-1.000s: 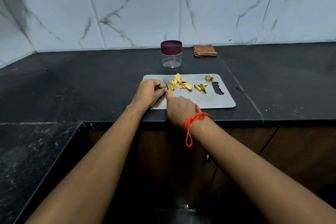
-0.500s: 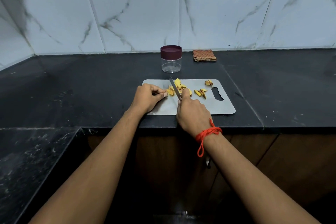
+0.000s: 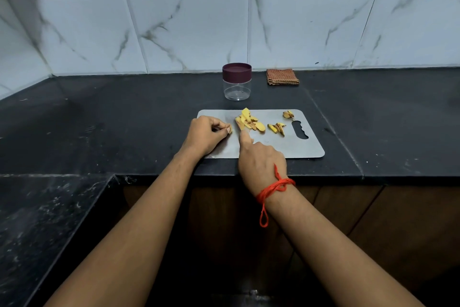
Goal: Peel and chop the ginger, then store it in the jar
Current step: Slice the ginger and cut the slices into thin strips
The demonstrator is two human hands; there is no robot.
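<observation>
A grey cutting board (image 3: 293, 147) lies on the black counter. On it are a pile of yellow ginger slices (image 3: 250, 122), a smaller heap of strips (image 3: 276, 128) and some peel bits (image 3: 288, 114). My left hand (image 3: 206, 136) rests on the board's left part and pinches a small ginger piece (image 3: 230, 130) at its fingertips. My right hand (image 3: 261, 164) is curled round the knife handle, index finger stretched forward to the edge of the slice pile. The blade is barely visible past that finger. Behind the board stands the clear jar (image 3: 237, 87), with its maroon lid on.
A folded brown checked cloth (image 3: 282, 76) lies by the tiled wall, right of the jar. The counter's front edge runs just below the board. A lower dark slab (image 3: 49, 219) sits at the left.
Half a second ago the knife blade was raised over the slices. Now my right hand has lowered it to the board beside the pile. My left hand kept its grip.
</observation>
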